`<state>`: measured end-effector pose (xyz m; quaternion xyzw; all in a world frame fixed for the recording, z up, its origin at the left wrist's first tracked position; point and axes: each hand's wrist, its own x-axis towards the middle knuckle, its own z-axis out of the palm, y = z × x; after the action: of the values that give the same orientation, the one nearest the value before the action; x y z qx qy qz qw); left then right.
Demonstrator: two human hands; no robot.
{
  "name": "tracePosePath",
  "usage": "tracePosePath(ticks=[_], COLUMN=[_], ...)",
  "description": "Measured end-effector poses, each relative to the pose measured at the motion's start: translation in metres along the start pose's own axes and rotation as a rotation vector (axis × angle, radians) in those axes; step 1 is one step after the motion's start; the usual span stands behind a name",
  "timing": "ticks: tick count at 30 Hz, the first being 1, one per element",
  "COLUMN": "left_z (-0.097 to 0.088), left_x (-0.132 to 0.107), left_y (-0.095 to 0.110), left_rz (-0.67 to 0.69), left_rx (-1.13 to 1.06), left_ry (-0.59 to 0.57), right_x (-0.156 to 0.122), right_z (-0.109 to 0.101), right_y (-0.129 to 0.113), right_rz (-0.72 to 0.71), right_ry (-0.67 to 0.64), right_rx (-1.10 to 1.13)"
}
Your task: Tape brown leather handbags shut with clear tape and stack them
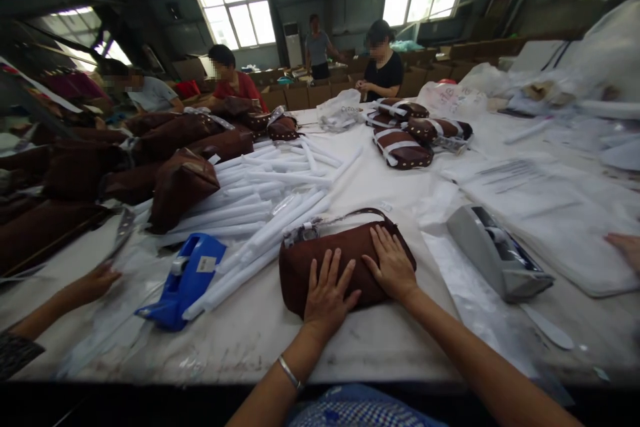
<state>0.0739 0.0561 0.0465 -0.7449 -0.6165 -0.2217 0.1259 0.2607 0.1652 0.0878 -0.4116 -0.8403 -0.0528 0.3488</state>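
Near the front edge of a pale worktable (380, 350), seen from my remote seat, the left hand (327, 287) and right hand (390, 263) lie flat on a brown handbag (357, 247), fingers spread wide and wrapped around nothing. I read the step in hand as pressing and smoothing the bag's upper face; the next move, in my judgement, calls for even pressure, or for fingers curled under the sides if it is to be lifted. The handbag looks plump, oblong and matte with soft rounded ends, its strap (367, 211) arching along the far edge and clear wrapping (303, 232) bunched at the far left corner. To the left I see white tubes (260, 180) and a blue tape dispenser (193, 280); to the right, a grey tape dispenser (493, 250). Farther out, a co-worker's hand (97, 280) shows beside stacked brown bags (185, 183).
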Motion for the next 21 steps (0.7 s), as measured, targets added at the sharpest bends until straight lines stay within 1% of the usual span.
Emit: tracePosePath(ticks=[1,3,5,7,9,11,13,15,16,17,18,19,21], left_z=[-0.001,-0.007,-0.013,-0.018,-0.02,-0.018,-0.015,-0.014,-0.013,-0.013,-0.013,-0.014,-0.013], left_x=[0.0,-0.003,-0.013,-0.029,-0.047,-0.06,-0.065,-0.065,-0.064,-0.063,-0.062,-0.062,-0.063], left_y=[0.0,-0.001,-0.004,-0.01,-0.014,-0.016,-0.016,-0.015,-0.015,-0.014,-0.014,-0.014,-0.014], left_rz=[0.008,0.018,-0.009,-0.067,-0.119,-0.151,-0.172,-0.182,-0.187,-0.193,-0.198,-0.197,-0.188], left_rx=[-0.005,-0.004,0.03,0.082,0.117,0.124,0.119,0.112,0.106,0.101,0.098,0.097,0.102], left_ry=[0.009,0.016,0.011,0.004,0.013,0.023,0.025,0.019,0.015,0.014,0.012,0.012,0.009], right_x=[-0.007,-0.02,-0.029,-0.033,-0.033,-0.024,-0.006,0.015,0.023,0.028,0.03,0.026,0.01], right_z=[0.013,0.034,0.045,0.046,0.041,0.026,0.001,-0.028,-0.038,-0.044,-0.044,-0.037,-0.008], right_y=[0.004,0.011,0.016,0.018,0.015,0.006,-0.013,-0.037,-0.05,-0.061,-0.07,-0.076,-0.078], right_rz=[-0.002,0.014,0.01,-0.006,-0.025,-0.055,-0.11,-0.16,-0.17,-0.167,-0.171,-0.184,-0.264], right_ry=[-0.052,-0.106,-0.107,-0.084,-0.059,-0.032,0.002,0.06,0.114,0.152,0.157,0.128,0.028], right_rx=[-0.016,-0.044,-0.06,-0.07,-0.081,-0.084,-0.058,-0.007,0.012,0.017,0.015,0.007,-0.011])
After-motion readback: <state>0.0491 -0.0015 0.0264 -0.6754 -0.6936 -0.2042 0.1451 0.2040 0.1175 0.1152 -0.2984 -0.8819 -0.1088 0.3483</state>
